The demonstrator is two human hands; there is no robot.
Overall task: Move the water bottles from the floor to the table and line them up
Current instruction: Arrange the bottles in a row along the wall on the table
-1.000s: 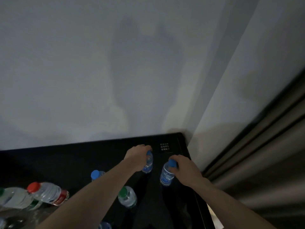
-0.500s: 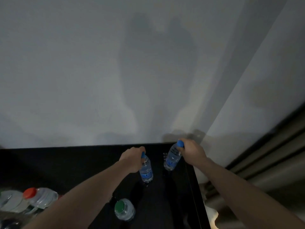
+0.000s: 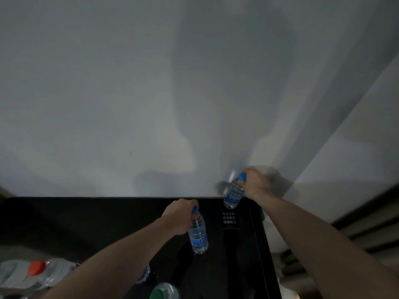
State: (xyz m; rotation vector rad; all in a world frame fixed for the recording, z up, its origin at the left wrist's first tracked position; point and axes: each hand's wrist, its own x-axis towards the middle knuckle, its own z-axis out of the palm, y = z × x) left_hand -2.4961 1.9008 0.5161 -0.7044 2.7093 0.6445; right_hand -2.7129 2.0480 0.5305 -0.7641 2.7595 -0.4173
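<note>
Red-capped bottle (image 3: 37, 271) lies at far left. Left hand (image 3: 180, 216), fingers curled round the neck, holds a blue-capped bottle (image 3: 198, 236) over the black table (image 3: 86, 223). Right hand (image 3: 255, 184) likewise grips a second, tilted bottle (image 3: 234, 194) near the wall (image 3: 108, 104).

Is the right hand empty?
No: the right hand grips a blue-capped bottle by its neck, near the table's far edge.

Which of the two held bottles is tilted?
The right hand's bottle, near the wall: it leans, cap toward the right. The left hand's bottle is nearly upright.
</note>
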